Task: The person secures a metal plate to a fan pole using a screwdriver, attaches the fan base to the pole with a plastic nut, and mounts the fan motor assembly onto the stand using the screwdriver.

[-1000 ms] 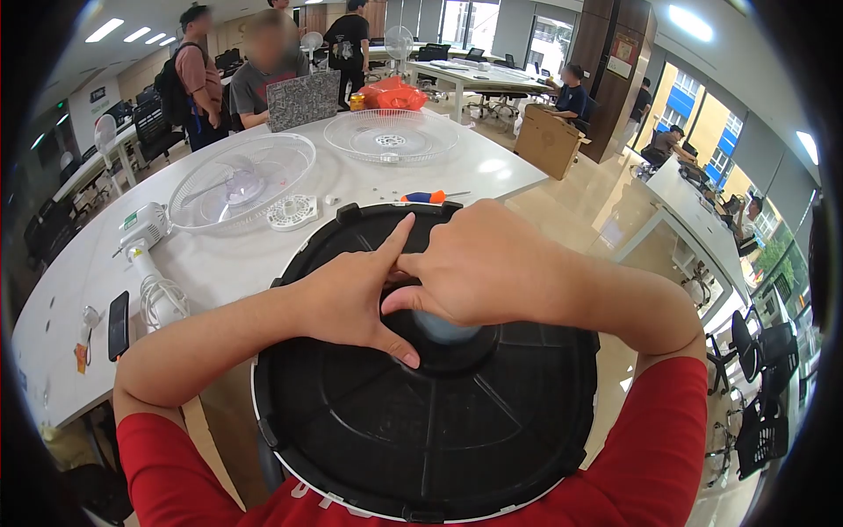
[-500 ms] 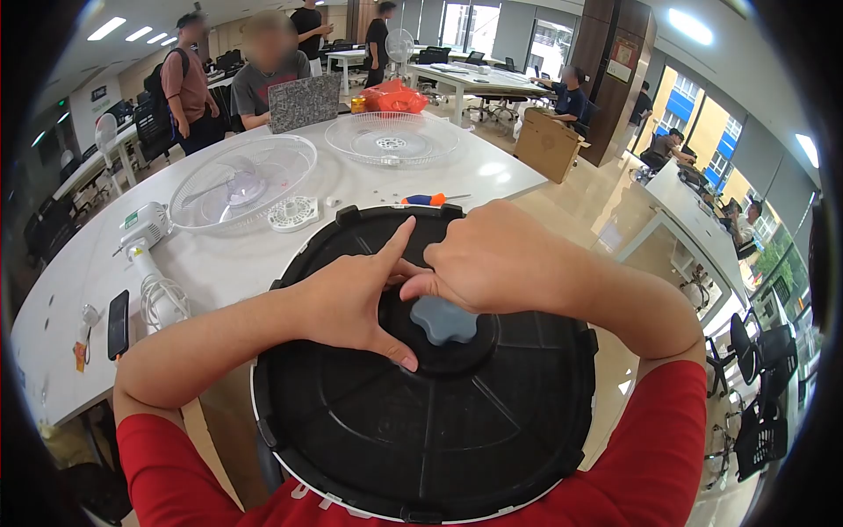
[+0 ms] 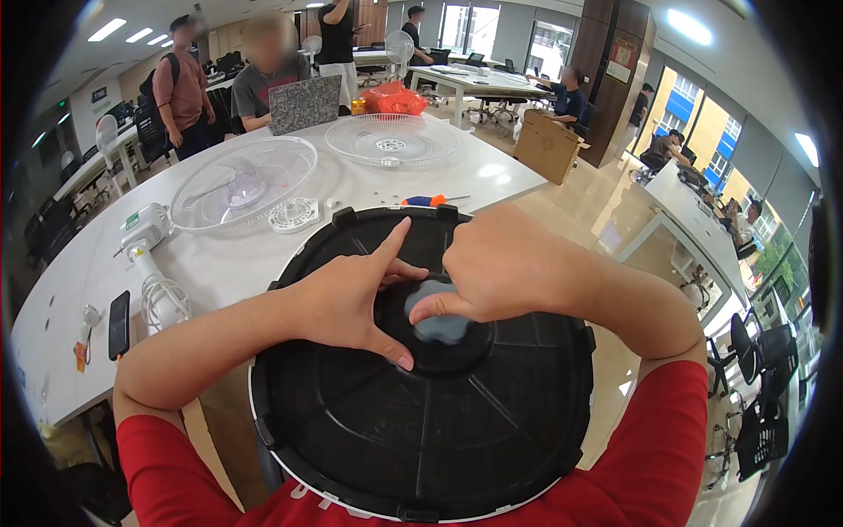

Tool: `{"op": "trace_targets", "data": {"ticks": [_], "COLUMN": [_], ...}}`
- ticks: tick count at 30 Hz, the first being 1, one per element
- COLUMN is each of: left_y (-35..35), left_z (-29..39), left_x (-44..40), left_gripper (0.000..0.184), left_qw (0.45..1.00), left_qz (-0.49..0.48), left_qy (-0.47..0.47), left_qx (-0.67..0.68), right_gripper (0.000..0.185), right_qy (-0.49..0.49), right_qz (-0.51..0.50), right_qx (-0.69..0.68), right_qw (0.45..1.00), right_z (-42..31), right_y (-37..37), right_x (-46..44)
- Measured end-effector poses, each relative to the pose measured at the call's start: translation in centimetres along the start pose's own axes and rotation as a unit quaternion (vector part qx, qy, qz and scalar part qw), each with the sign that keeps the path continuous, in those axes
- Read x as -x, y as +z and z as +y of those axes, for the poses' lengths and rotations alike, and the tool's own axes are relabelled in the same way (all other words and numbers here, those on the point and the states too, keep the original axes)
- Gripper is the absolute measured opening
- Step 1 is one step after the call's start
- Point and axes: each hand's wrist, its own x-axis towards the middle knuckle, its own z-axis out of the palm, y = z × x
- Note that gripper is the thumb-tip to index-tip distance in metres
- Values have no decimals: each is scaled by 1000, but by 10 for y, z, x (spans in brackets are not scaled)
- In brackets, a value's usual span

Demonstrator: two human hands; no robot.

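A large round black base [image 3: 369,422] with raised ribs and clips around its rim leans against my body and the table edge, its ribbed side facing me. At its centre is a grey lobed knob [image 3: 443,330]. My right hand [image 3: 514,263], slightly blurred, curls over the knob with the thumb lying across it; the other fingertips are hidden. Thumb and index finger spread wide, my left hand [image 3: 347,299] rests on the base around the knob's left side.
On the white table [image 3: 255,272] lie a clear fan blade inside a grille [image 3: 246,184], another grille [image 3: 391,140], a screwdriver [image 3: 426,200], a white fan motor [image 3: 145,224] with a coiled cord and a phone [image 3: 118,325]. A person sits behind a laptop [image 3: 305,104]; others stand beyond.
My right hand has shifted slightly right, and its thumb has come down over the grey knob. The left hand stays almost in place. People in the background have moved.
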Motion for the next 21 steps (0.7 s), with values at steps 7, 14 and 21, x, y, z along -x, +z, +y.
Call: {"op": "trace_targets", "data": {"ticks": [7, 14, 21], "left_y": [-2, 0, 3], "left_z": [3, -2, -8], "left_x": [1, 0, 0], "left_gripper": [162, 162, 162], "left_qw": [999, 999, 999], "left_qz": [-16, -5, 17], "left_qy": [-33, 0, 37], "left_qx": [-16, -51, -21], "right_gripper": [56, 51, 61], "right_qy": [-342, -89, -140], "right_qz": [340, 110, 146], "right_qx": [-225, -16, -61], "right_qw": [847, 990, 977], "right_z": [12, -11, 5], "right_y": [44, 12, 30], "right_x": [-16, -5, 4]}}
